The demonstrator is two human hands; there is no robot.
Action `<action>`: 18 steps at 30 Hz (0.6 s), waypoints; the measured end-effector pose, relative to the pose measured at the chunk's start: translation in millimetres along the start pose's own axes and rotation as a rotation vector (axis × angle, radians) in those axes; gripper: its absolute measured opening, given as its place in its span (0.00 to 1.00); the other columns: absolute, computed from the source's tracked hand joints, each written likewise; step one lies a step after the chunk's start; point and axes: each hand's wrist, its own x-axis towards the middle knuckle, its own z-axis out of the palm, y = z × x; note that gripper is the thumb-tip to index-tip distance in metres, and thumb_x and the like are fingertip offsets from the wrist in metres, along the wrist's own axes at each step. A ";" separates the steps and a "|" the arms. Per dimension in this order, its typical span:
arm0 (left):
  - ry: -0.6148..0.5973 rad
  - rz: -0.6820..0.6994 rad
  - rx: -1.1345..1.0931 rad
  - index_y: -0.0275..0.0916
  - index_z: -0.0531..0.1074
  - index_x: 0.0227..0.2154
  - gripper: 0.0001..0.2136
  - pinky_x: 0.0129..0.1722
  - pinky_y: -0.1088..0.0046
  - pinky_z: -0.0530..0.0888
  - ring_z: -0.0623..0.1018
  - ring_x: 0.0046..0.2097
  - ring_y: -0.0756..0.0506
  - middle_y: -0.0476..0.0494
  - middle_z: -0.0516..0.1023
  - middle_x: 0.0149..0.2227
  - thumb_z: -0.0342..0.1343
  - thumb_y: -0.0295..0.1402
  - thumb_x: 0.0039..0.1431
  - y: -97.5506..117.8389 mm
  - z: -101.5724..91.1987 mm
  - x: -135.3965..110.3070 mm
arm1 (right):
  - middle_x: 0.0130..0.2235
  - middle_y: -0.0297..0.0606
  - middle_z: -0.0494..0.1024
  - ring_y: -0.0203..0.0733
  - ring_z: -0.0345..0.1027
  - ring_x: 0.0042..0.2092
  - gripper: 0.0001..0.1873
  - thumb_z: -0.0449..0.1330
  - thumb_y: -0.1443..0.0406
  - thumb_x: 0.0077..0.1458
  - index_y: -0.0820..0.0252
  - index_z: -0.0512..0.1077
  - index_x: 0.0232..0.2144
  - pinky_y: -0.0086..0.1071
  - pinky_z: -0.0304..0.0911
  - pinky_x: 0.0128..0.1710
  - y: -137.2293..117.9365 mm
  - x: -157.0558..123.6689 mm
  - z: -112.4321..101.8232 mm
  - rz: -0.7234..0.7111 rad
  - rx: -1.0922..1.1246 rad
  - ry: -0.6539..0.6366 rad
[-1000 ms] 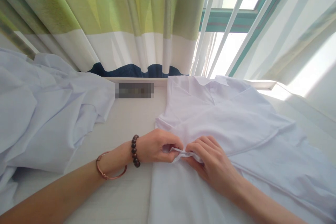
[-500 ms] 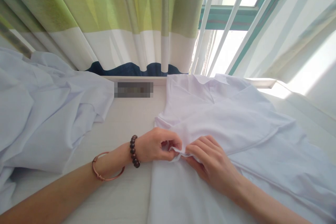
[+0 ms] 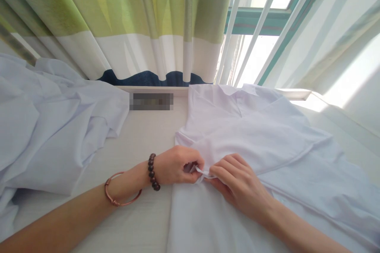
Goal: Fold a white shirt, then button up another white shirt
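Note:
A white collared shirt lies flat on the pale table, collar toward the window. My left hand wears a dark bead bracelet and a copper bangle. It pinches a small fold of the shirt's edge at the middle. My right hand rests on the cloth right beside it, fingers curled and pinching the same fold. The two hands almost touch.
A heap of crumpled white cloth covers the table's left side. A green, white and navy curtain hangs behind the table. A sheer curtain and a teal-framed window stand at the right. A white ledge runs along the table's far edge.
Both hands stay on the same fold; their fingers shift only slightly. The shirt has not moved.

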 end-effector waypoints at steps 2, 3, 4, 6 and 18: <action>0.023 0.051 0.076 0.35 0.70 0.30 0.05 0.29 0.80 0.69 0.71 0.26 0.53 0.49 0.76 0.27 0.53 0.25 0.49 1.0 2.5 -0.4 | 0.27 0.35 0.72 0.39 0.60 0.31 0.05 0.54 0.69 0.62 0.60 0.68 0.33 0.33 0.54 0.33 -0.1 -0.4 0.3 0.001 0.011 0.005; 0.049 0.084 0.128 0.36 0.70 0.30 0.05 0.29 0.80 0.69 0.72 0.26 0.52 0.48 0.75 0.26 0.52 0.24 0.49 1.5 3.8 -0.7 | 0.28 0.35 0.72 0.39 0.60 0.31 0.04 0.54 0.69 0.62 0.60 0.68 0.33 0.33 0.54 0.33 0.0 -0.5 0.4 0.003 0.018 0.007; 0.084 0.122 0.189 0.36 0.68 0.30 0.06 0.28 0.79 0.69 0.72 0.26 0.52 0.49 0.75 0.26 0.50 0.23 0.48 2.0 5.0 -0.9 | 0.28 0.35 0.72 0.39 0.60 0.31 0.04 0.54 0.69 0.62 0.60 0.68 0.33 0.32 0.54 0.33 0.2 -0.5 0.5 0.009 0.026 0.009; 0.163 0.207 0.325 0.37 0.67 0.30 0.07 0.25 0.79 0.67 0.71 0.24 0.52 0.50 0.73 0.23 0.48 0.22 0.49 2.8 6.1 -1.1 | 0.27 0.34 0.72 0.38 0.60 0.30 0.04 0.55 0.69 0.61 0.60 0.67 0.33 0.32 0.54 0.33 1.0 -0.2 0.5 0.030 0.048 0.020; 0.179 0.385 0.574 0.37 0.67 0.35 0.06 0.20 0.73 0.61 0.67 0.20 0.51 0.53 0.69 0.18 0.46 0.23 0.59 15.6 -4.2 1.0 | 0.24 0.30 0.70 0.34 0.61 0.26 0.02 0.56 0.68 0.59 0.59 0.65 0.33 0.29 0.55 0.30 1.3 -0.1 -0.3 0.129 0.146 0.074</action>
